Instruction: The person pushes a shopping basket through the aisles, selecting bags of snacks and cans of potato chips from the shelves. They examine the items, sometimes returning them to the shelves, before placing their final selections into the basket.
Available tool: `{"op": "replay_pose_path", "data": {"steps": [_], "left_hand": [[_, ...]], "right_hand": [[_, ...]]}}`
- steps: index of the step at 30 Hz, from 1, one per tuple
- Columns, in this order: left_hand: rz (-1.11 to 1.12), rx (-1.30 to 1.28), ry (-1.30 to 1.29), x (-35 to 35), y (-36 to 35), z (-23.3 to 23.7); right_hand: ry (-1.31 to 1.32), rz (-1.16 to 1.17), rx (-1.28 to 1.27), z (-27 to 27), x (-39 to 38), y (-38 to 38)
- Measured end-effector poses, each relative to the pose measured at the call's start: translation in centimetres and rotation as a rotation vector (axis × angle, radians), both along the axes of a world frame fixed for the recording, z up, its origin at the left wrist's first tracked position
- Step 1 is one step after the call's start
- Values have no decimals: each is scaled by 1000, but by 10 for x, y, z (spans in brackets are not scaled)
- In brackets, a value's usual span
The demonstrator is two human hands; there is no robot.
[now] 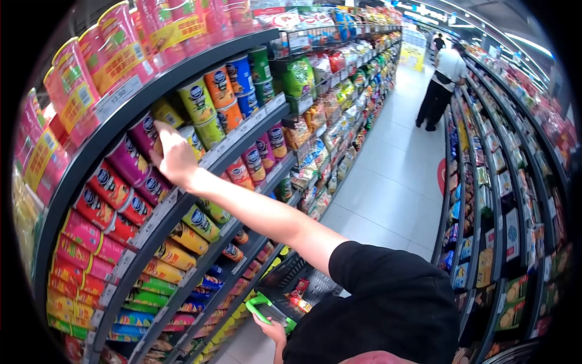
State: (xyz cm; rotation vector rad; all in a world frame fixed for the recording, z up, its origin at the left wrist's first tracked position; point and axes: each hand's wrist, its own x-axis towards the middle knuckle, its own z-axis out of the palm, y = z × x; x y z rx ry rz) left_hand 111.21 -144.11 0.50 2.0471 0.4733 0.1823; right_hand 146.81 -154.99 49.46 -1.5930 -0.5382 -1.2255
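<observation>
My right hand [174, 156] reaches into a shelf of canister snacks, fingers stretched out at the side of a purple canister [144, 134]. Just beyond the fingertips, an olive-yellow canister [167, 113] sits deeper in the row. A pale-lidded yellow canister [193, 141] stands right beside the hand, with taller green ones [199, 103] next to it. The palm side and some fingers are hidden. Low by my body, my left hand [273, 330] is closed around the green handle [262, 307] of a black shopping basket [315, 276]. A red and yellow packet [299, 297] lies inside the basket.
Pink canisters [121, 54] fill the top shelf, above a dark shelf edge with price tags. Red canisters [109, 185] stack to the left. The tiled aisle [382, 164] runs away beside another snack shelf [491, 200]. A person in a white top [447, 76] stands farther along.
</observation>
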Motion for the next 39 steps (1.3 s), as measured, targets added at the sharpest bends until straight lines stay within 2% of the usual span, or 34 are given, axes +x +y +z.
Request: {"op": "replay_pose_path", "data": {"steps": [2,4,6,8,10,12,14,16,18,20,23,24,26,27,28,29,30,32,33,39], "left_hand": [[-16,-7,2,2,1,5],[-3,-31,21,3,0,17],[17,-102,39,6,6,2],[13,-167,30,8,17,-24],[6,-196,36,9,19,-27],[-4,-225,45,10,19,-25],[23,-290,75,15,20,-22],[18,-308,104,21,31,-48],[17,-331,135,26,31,-57],[54,-385,100,27,29,-53],[55,-381,115,36,31,-46],[74,-372,150,39,30,-39],[68,-367,176,44,35,-49],[35,-267,84,44,42,-75],[2,-167,-10,47,39,-75],[68,-239,82,43,36,-63],[62,-242,78,45,37,-72],[59,-233,19,48,37,-71],[127,-341,31,46,33,-71],[132,-307,101,48,29,-65]], "right_hand": [[-162,-22,-42,-13,-20,-8],[-251,113,-27,-31,-55,-19],[-283,228,-96,-68,-86,-29],[-191,382,-169,-122,-116,-40],[9,431,-185,-178,-148,-50],[352,411,-196,-231,-185,-62],[491,324,-260,-294,-216,-78],[704,260,-304,-347,-253,-96],[1015,242,-255,-408,-290,-112],[1305,199,-301,-442,-326,-123],[1509,353,-498,-463,-349,-126],[1513,345,-493,-475,-352,-129],[1525,478,-576,-467,-347,-129],[1540,463,-599,-474,-343,-131],[1540,456,-598,-475,-338,-133],[1553,385,-603,-476,-333,-136],[1564,313,-606,-477,-329,-139],[1556,318,-610,-471,-322,-152],[1539,286,-586,-472,-320,-158],[1564,188,-531,-495,-328,-194]]}}
